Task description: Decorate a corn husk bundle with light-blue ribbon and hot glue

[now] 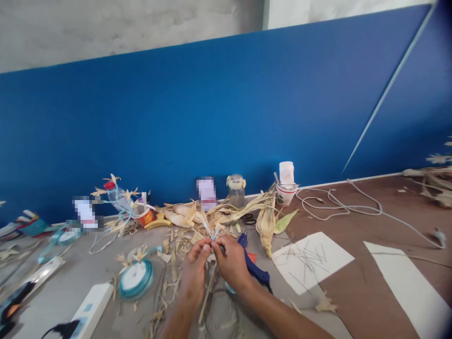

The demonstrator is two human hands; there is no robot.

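Close together at the middle of the table, my left hand (197,263) and my right hand (232,263) both pinch a small stem wrapped in light blue ribbon (211,231). Its lower part is hidden by my fingertips. Dried corn husks (183,216) and scraps lie just beyond my hands. A blue glue gun (257,270) rests beside my right wrist. Below my hands are a dry stalk (207,294) and a coil of wire (221,315). To the left stands a roll of teal ribbon (137,280), with a pale husk flower by it.
A white power strip (92,310) lies at front left. Thin wires rest on a white sheet (300,278) at right, near a white cable (348,207). A glass jar (236,192) and paper cup (285,195) stand along the blue partition (226,113).
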